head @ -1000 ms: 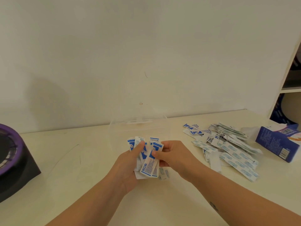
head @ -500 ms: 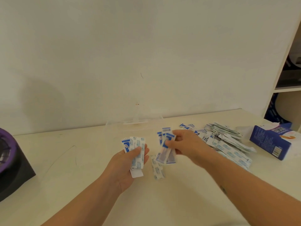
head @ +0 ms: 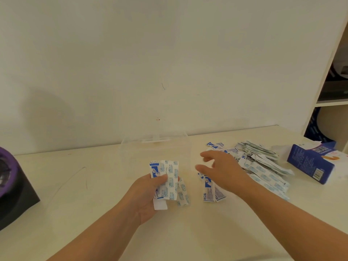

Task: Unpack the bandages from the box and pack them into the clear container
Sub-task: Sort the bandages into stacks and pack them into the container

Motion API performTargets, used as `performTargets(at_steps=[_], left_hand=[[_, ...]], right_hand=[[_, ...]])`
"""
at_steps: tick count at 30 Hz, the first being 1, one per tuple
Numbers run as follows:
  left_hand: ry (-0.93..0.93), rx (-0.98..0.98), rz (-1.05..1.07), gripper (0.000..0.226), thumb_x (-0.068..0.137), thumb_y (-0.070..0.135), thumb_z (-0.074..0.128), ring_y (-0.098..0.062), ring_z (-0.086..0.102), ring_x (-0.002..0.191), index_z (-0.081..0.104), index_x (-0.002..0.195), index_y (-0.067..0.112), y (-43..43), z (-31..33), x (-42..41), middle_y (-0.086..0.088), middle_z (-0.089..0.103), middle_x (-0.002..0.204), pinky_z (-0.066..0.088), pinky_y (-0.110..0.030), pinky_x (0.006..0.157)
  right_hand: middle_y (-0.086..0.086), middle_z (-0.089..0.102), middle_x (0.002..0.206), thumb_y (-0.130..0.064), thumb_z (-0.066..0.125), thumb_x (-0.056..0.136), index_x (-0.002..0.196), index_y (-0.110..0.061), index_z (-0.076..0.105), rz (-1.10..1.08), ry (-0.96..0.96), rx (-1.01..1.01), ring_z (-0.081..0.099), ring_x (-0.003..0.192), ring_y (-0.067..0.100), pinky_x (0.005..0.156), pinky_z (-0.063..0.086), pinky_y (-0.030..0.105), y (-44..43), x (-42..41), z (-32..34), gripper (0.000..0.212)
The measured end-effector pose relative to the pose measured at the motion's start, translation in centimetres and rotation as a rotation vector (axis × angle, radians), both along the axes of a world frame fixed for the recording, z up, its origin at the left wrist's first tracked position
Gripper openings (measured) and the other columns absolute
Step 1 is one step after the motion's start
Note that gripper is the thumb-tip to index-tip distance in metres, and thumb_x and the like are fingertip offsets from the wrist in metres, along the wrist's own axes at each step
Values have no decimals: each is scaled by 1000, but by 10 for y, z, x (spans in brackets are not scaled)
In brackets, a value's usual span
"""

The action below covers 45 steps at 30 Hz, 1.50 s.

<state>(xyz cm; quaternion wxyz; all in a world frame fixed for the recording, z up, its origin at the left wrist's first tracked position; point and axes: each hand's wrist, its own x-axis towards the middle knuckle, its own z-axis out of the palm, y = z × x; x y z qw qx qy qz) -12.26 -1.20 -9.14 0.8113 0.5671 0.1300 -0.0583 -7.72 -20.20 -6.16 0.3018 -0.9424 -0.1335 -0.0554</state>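
Sitting at your far left, a black device with a purple top (head: 13, 185) rests on the pale table (head: 75, 223). Your left hand (head: 148, 196) is curled round a fanned bunch of bandages (head: 166, 176), thumb pressed across their fronts, holding them upright. Just beside that hand, two loose wrappers (head: 183, 194) lie on the table. Behind the bunch, near the wall, stands the clear container (head: 156, 142); its walls are faint, and you cannot tell whether anything lies inside. Your right hand (head: 224, 170) is spread and slack, gripping nothing, though it is blurred. Under its wrist lies a small cluster of blue-printed bandages (head: 211, 192). Further right, a big heap of bandages (head: 263, 162) sprawls over the table, and near it the blue box (head: 312, 162) lies on its side. A white shelf unit (head: 331, 103) stands at the far right.
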Motion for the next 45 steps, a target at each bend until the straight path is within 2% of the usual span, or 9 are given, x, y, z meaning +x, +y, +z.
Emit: performTargets(at_steps=[4,9,14,18,21,30,35,40,45], left_hand=[[-35,26,-68,15,89,6,58,-28,69,79,65,102,6,-5,1,-4,-15,73,94,56,-38,69],[-34,-65,-53,18,93,10,52,-25,68,71,62,105,0,-3,15,-7,-16,71,91,56,-31,59],[-9,-203,95,24,97,-1,34,-26,63,82,51,115,-1,16,25,-1,-17,64,95,51,-37,73],[-45,-141,85,23,96,-5,37,-22,65,85,53,112,0,22,21,-1,-13,66,97,57,-30,67],[-65,-57,31,18,94,-2,46,-20,69,85,60,105,1,18,20,-5,-10,71,99,59,-26,65],[-114,33,-163,22,94,6,49,-16,70,70,62,111,1,0,22,-16,-12,72,86,56,-24,57],[-141,107,-172,26,97,5,41,-21,69,84,65,107,4,2,24,-15,-12,73,96,56,-32,73],[-114,171,-160,21,96,13,48,-17,67,77,67,104,10,0,21,-16,-9,73,95,55,-26,66],[-153,181,-80,28,99,16,41,-15,60,99,68,105,16,3,26,-15,-2,65,112,51,-33,88]], right_hand=[[-8,68,84,-38,62,87,115,-17,62,189,381,411,59,61,-1,59,44,17,30,-6,1,35],[-6,60,64,-22,64,87,88,-14,69,140,326,534,50,47,-4,47,37,9,45,4,-9,10],[-8,59,64,-21,66,86,87,-19,65,46,233,555,46,50,1,43,35,7,39,13,-4,2],[-11,61,71,-26,71,82,102,-19,65,113,270,339,53,50,-9,48,37,4,46,9,-8,22],[-14,61,88,-36,67,83,108,-23,63,93,78,185,55,75,-7,62,37,7,49,5,-15,29],[0,68,71,-21,66,86,90,-15,69,229,330,531,56,50,-1,44,35,6,50,-6,0,8],[-12,63,61,-24,67,85,80,-20,67,129,338,613,47,55,3,52,37,13,42,-1,-3,7],[-7,69,72,-21,66,86,86,-23,65,159,331,685,46,57,6,57,38,20,37,-2,2,3],[-4,68,78,-26,68,84,99,-22,65,48,222,574,49,50,-2,57,37,17,11,10,10,16]])
